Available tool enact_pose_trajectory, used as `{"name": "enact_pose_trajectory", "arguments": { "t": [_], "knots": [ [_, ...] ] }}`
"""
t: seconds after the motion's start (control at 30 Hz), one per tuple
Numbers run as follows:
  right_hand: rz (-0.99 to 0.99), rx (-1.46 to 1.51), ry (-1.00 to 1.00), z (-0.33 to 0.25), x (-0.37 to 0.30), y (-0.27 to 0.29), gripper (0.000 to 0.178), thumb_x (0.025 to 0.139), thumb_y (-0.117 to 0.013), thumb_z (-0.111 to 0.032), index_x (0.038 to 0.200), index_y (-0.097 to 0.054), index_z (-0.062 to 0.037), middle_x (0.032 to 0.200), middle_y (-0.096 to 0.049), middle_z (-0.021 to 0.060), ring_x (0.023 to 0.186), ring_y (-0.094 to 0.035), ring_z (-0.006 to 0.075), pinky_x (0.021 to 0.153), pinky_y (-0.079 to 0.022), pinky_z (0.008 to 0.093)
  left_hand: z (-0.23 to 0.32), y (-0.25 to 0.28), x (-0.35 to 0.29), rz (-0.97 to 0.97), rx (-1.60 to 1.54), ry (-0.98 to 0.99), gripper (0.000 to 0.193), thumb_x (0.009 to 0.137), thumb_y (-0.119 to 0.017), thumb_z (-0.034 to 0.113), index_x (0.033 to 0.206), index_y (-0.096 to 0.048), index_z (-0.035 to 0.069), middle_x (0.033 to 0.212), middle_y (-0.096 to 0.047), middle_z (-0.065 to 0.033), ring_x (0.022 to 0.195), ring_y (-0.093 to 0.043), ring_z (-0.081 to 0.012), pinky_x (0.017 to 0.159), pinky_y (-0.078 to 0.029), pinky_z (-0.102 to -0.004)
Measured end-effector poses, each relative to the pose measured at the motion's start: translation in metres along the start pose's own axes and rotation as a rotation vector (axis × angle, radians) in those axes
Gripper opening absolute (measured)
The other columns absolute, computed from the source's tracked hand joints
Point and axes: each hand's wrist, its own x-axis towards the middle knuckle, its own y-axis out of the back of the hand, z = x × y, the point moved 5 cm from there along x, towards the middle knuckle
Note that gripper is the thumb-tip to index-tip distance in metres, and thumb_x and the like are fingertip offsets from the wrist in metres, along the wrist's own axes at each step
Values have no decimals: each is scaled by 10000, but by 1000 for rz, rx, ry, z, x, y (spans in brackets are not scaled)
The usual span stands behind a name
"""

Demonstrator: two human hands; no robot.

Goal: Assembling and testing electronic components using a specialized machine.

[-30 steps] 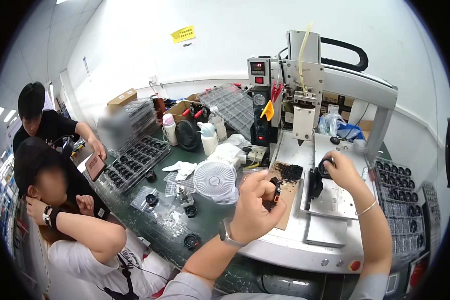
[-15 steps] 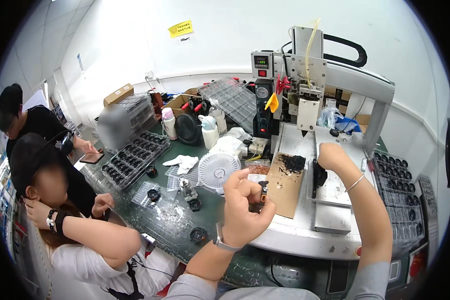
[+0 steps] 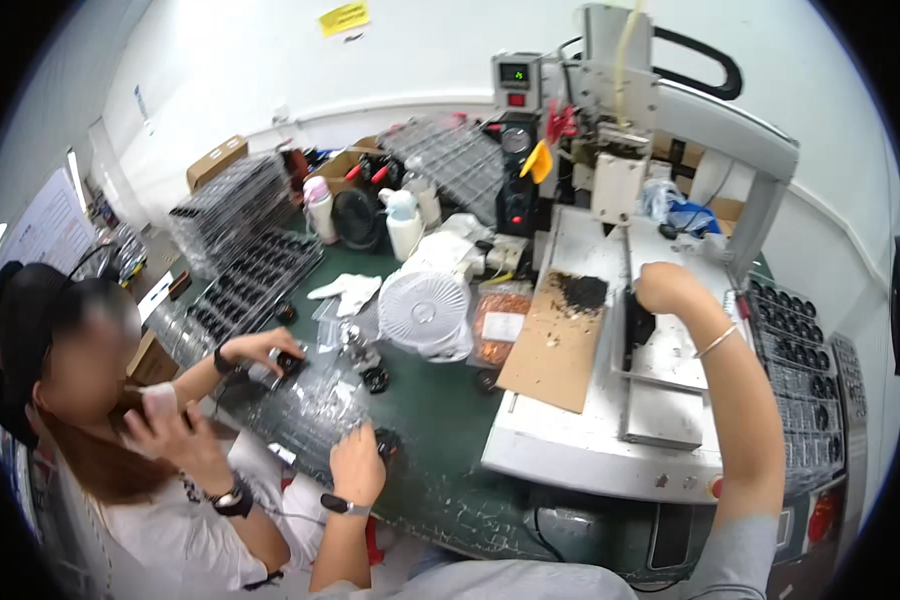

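Observation:
My left hand (image 3: 358,468) is down at the dark green table, its fingers curled around a round black part (image 3: 389,441); the hand hides some of that part. The small black-and-orange piece it held earlier does not show. On the right, my right hand (image 3: 663,288) rests curled at a black block (image 3: 640,322) on the machine's metal slide, under the machine head (image 3: 618,185). Its fingertips are turned away, so what they grip is hidden. Beside it lies brown cardboard (image 3: 545,365) with a heap of black bits (image 3: 580,291).
A white fan (image 3: 423,310), a bag of copper-coloured pieces (image 3: 503,325) and a glass bottle (image 3: 358,347) stand ahead. Trays of black parts (image 3: 795,370) lie at the right, more trays (image 3: 255,285) at the far left. A co-worker's hand (image 3: 270,352) reaches over the table at left.
My left hand has dropped from in front of the cardboard to the round black part at lower left. My right hand stays at the slide. The co-worker's hands have moved; the view has shifted.

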Motion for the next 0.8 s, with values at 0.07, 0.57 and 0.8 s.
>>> {"name": "enact_pose_trajectory", "arguments": {
  "t": [0.07, 0.57, 0.8],
  "knots": [
    [106, 118, -104, -1, -13, 8, 445, 969, -450, -379, 1068, -650, 5, 1094, -667, 250, 1019, -630, 426, 909, -483, 489, 2, 16, -7, -4, 38, 6, 392, 709, -574, -11, 1101, -574, -10, 883, -639, -188, 794, -619, -384, 711, -489, -492],
    [319, 777, 116, 43, -13, -31, 594, 1047, -332, -436, 1340, -488, 56, 1459, -378, 276, 1374, -354, 375, 1151, -246, 372, 16, 1, -7, -33, -235, -192, 423, 714, -539, -72, 1126, -596, 4, 1091, -615, -183, 1042, -562, -360, 932, -457, -427],
    [343, 457, 358, 2, -71, 30, 295, 870, -563, -113, 1097, -652, 52, 1164, -633, 223, 1072, -595, 388, 945, -468, 429, 13, 35, -6, -10, -225, -212, 441, 735, -634, 36, 1172, -584, 9, 1145, -587, -191, 1069, -556, -383, 904, -464, -470]
  ]
}}
